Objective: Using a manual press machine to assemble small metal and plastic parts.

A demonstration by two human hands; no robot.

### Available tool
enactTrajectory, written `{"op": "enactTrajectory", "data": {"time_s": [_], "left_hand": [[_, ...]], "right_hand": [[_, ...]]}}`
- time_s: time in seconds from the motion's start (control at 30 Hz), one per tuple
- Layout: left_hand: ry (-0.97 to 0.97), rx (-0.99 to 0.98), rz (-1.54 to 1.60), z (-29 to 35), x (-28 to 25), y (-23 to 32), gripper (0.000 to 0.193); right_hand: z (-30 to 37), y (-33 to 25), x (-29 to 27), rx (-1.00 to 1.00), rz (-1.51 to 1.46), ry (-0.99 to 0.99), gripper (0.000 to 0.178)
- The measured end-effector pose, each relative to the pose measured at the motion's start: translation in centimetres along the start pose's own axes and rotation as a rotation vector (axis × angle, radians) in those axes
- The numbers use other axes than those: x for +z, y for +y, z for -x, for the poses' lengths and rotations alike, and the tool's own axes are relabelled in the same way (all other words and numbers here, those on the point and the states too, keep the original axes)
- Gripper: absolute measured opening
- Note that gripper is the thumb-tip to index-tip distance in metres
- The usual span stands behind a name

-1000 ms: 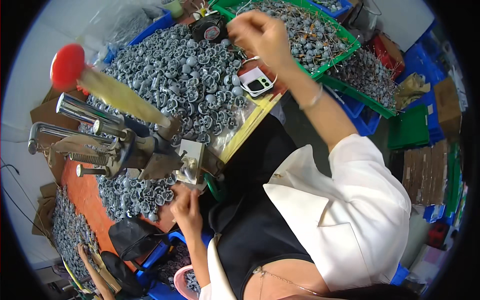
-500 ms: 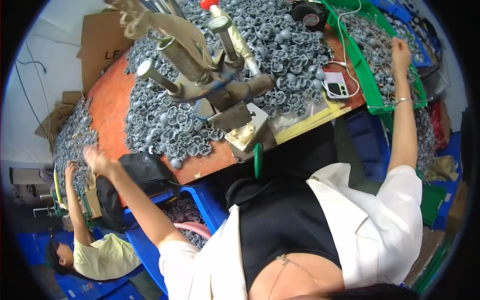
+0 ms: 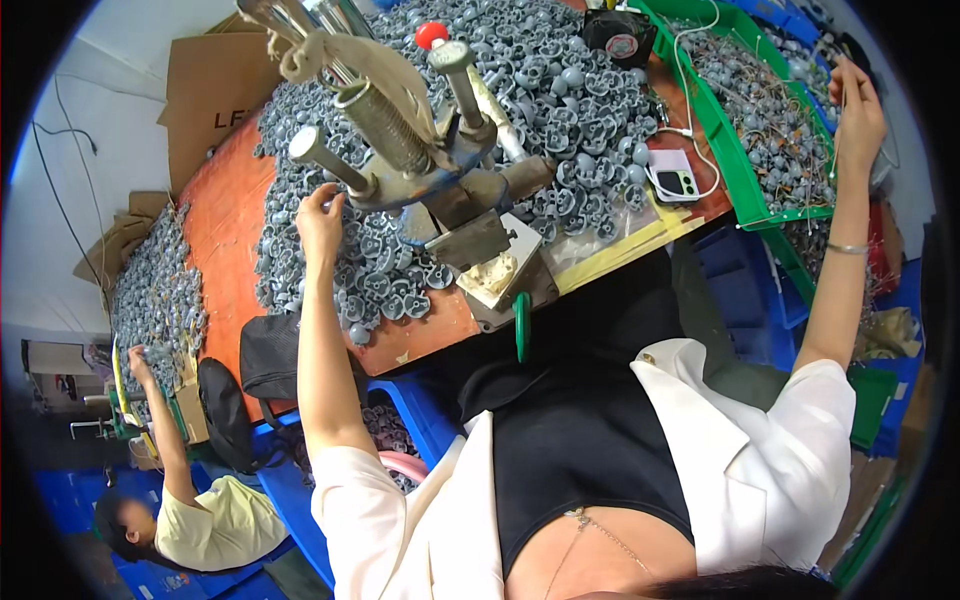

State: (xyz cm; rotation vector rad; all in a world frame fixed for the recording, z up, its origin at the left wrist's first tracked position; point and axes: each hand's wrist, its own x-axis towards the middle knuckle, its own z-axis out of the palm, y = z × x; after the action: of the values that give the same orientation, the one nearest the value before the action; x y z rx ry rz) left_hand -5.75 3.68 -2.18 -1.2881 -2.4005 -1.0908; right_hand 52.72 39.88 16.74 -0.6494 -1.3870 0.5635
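My left hand (image 3: pixel 320 228) is over the left side of a heap of grey plastic half-shells (image 3: pixel 385 265), beside a post of the metal hand press (image 3: pixel 440 190). Its fingertips are pinched together; what they hold, if anything, is too small to make out. Out at the far right, my right hand (image 3: pixel 860 118) is raised above the edge of a green tray (image 3: pixel 745 190). Its fingers are closed on a thin wire (image 3: pixel 833 165) that hangs down beside the palm. Inside the tray lie grey balls with wires (image 3: pixel 775 135). A pale block (image 3: pixel 490 275) sits under the press.
A phone (image 3: pixel 677 184) with a white cable and a small black fan (image 3: pixel 620 38) are on the orange table (image 3: pixel 225 240). A black bag (image 3: pixel 270 355) lies at its front left edge. A blue crate (image 3: pixel 425 420) stands below. Another person (image 3: pixel 215 515) works at the left.
My left hand has moved right and up from the table's left side to the shell heap. My right hand has shifted outward to the right, and a wire now hangs from it.
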Motion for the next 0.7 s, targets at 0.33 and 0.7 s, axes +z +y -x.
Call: {"op": "enactTrajectory", "data": {"time_s": [0.33,0.7], "left_hand": [[-0.173,-0.159,-0.329,-1.0,-0.4,-0.7,0.022],[-0.564,-0.077,-0.069,-3.0,-1.8,-4.6,0.033]], "right_hand": [[12.2,-9.0,4.7,0.217,-0.438,-0.465,0.020],[17.6,-10.1,4.2,0.406,-0.826,-0.715,0.027]]}}
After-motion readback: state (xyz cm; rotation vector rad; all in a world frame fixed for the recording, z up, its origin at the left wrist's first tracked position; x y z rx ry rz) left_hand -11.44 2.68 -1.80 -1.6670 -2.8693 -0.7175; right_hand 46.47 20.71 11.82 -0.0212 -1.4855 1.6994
